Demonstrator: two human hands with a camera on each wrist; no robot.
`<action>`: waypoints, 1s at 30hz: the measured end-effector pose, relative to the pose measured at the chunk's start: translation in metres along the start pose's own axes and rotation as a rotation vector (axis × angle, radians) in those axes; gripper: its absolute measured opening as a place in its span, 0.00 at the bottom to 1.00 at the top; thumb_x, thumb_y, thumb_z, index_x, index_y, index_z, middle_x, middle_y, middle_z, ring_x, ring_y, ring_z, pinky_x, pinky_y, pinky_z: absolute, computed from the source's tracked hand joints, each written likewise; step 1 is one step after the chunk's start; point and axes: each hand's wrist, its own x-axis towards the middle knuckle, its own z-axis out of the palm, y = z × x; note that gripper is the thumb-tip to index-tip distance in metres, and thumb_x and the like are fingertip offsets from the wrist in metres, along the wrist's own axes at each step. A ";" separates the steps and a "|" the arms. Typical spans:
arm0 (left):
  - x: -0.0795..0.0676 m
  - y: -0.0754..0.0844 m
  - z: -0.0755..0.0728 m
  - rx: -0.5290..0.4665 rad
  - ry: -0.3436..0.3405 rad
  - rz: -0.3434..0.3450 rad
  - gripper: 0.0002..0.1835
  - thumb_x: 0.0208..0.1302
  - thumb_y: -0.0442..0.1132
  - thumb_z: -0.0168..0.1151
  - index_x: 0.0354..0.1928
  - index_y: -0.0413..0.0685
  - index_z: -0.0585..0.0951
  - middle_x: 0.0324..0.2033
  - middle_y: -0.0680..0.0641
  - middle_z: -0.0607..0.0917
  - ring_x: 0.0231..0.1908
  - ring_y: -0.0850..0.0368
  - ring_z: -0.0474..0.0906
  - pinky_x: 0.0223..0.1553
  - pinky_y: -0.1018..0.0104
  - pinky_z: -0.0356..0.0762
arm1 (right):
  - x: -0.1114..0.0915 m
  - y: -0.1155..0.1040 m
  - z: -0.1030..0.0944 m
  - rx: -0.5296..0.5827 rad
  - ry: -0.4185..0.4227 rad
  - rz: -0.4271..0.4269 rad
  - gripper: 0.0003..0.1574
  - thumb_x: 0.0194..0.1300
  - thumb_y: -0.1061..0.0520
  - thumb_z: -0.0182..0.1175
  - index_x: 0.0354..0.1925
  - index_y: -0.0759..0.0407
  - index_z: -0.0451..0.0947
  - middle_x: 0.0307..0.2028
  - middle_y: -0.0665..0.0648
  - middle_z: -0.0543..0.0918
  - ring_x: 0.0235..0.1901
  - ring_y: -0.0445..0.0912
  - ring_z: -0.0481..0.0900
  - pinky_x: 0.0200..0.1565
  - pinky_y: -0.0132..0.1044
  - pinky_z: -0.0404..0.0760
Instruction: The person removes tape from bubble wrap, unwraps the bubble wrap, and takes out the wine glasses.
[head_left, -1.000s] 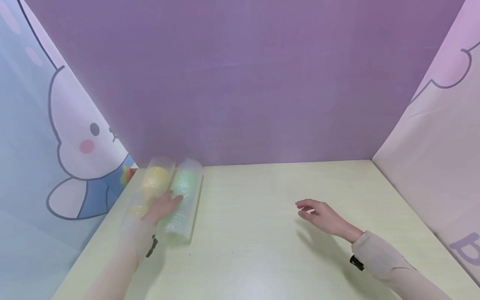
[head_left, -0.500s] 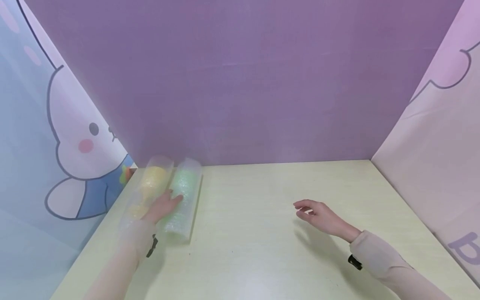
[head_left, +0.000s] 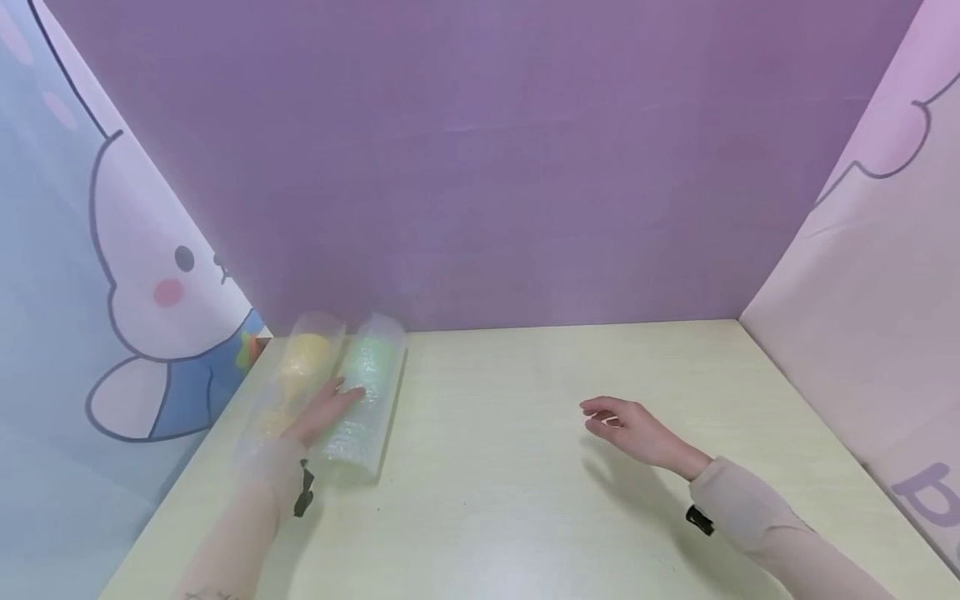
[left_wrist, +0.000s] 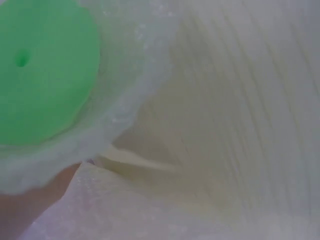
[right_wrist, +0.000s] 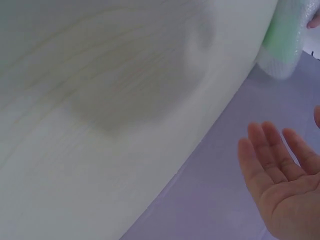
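A green roll [head_left: 367, 367] in bubble wrap lies at the table's left back, its length running from front to back. My left hand [head_left: 322, 414] grips it, thumb across the top and the other fingers partly hidden in the gap on its left side. The left wrist view shows the roll's flat round green end [left_wrist: 50, 75] with a small hole, wrap around it. Close on the left lies a bubble-wrapped yellow thing [head_left: 303, 362], narrower in the middle, partly behind my left hand and sleeve. My right hand [head_left: 633, 432] hovers above the table, fingers loosely bent, holding nothing.
The pale wood-look table [head_left: 495, 467] carries both wrapped things at its left side. A purple wall [head_left: 487, 167] closes off the back. Printed cloth sides stand at the left [head_left: 142, 350] and right [head_left: 877, 317].
The near end of the green roll has shifted slightly away from me, with my left hand on it. My right hand has drifted a little to the left.
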 end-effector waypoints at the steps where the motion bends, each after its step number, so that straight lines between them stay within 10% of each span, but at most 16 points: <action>1: 0.000 -0.001 0.000 -0.013 -0.004 -0.003 0.47 0.64 0.63 0.43 0.71 0.39 0.38 0.70 0.34 0.42 0.68 0.34 0.39 0.65 0.37 0.40 | 0.001 0.000 0.000 0.008 -0.005 0.000 0.24 0.66 0.51 0.53 0.56 0.64 0.71 0.53 0.64 0.76 0.50 0.52 0.76 0.51 0.44 0.77; 8: -0.001 -0.003 -0.001 0.010 0.000 -0.002 0.49 0.59 0.70 0.41 0.72 0.50 0.39 0.72 0.43 0.39 0.70 0.39 0.32 0.64 0.35 0.36 | 0.010 0.000 0.003 0.069 -0.013 0.042 0.24 0.66 0.53 0.53 0.57 0.64 0.70 0.51 0.65 0.77 0.51 0.56 0.75 0.50 0.46 0.77; 30: -0.004 0.028 0.043 -0.163 -0.068 0.028 0.40 0.70 0.53 0.37 0.70 0.38 0.33 0.70 0.35 0.33 0.68 0.35 0.29 0.66 0.39 0.31 | 0.021 -0.005 0.018 0.088 -0.002 0.070 0.23 0.66 0.53 0.53 0.56 0.62 0.71 0.52 0.64 0.77 0.51 0.55 0.75 0.49 0.45 0.78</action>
